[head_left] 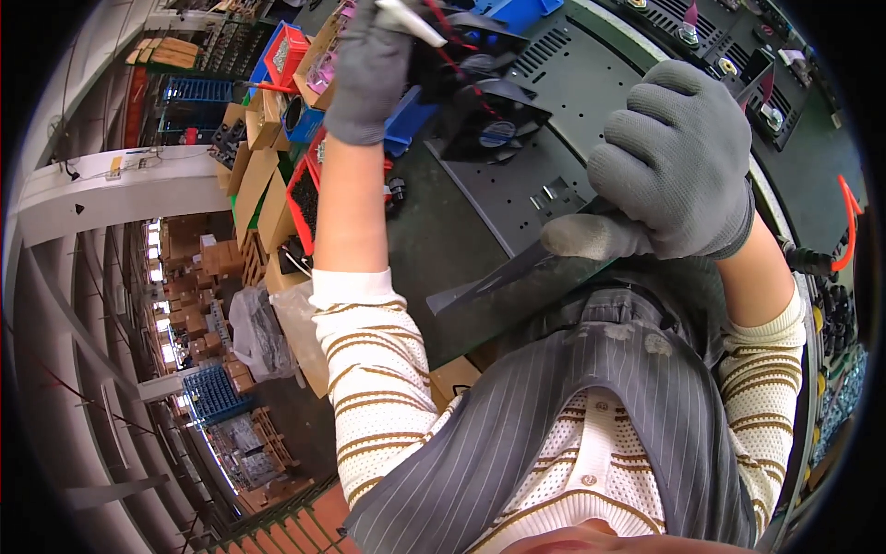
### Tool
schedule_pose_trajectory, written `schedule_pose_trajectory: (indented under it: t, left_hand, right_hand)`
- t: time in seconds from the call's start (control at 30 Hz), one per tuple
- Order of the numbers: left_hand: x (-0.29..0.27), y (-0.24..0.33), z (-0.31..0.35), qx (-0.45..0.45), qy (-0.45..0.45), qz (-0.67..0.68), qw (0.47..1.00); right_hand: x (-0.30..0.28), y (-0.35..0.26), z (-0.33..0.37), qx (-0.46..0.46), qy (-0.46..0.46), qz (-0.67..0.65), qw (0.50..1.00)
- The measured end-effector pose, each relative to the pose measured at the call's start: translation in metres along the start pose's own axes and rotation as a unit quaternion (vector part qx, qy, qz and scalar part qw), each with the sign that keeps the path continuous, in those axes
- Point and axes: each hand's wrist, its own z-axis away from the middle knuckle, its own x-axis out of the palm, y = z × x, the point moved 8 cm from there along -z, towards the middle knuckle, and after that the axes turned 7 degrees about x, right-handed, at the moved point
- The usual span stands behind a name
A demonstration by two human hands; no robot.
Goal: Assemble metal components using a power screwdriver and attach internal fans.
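Note:
My left hand point(369, 83), in a grey knit glove, is raised at the upper left with its fingers curled round a slim white piece point(411, 22). Red wires point(449, 61) run close by it, down to black cooling fans point(494, 120) standing on a black metal panel point(503, 189) with slots and holes. My right hand point(674, 166), gloved alike, has its fingers folded and its thumb pointing left. It is closed at the panel's near right edge, over a dark upturned flange point(498, 277). The palm side is hidden.
Left of the fans stand red bins point(303, 198) of small dark parts, blue bins point(406, 120) and open cardboard boxes point(254, 189). More black panels point(771, 102) lie beyond a pale rail at the right. An orange-red hose point(847, 222) bends near my right forearm.

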Motion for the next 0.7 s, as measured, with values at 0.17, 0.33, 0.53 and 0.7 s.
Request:
schedule_pose_trajectory:
  t: [0.17,0.33,0.53,0.7]
  left_hand:
    - [0.056,-0.054,0.024,-0.182,-0.155,0.155,0.959]
    - [0.062,-0.044,0.02,-0.193,-0.17,-0.064,0.964]
    - [-0.086,-0.091,0.047,-0.242,-0.073,-0.46,0.851]
    - [-0.11,-0.137,0.1,-0.452,-0.173,-0.605,0.632]
  right_hand:
    - [0.001,-0.004,-0.001,0.0,0.019,-0.001,1.0]
    - [0.001,-0.003,0.0,0.002,0.008,0.017,1.0]
    - [0.0,-0.006,0.0,-0.005,0.014,-0.001,1.0]
    - [-0.001,-0.005,0.004,-0.008,-0.007,0.018,1.0]
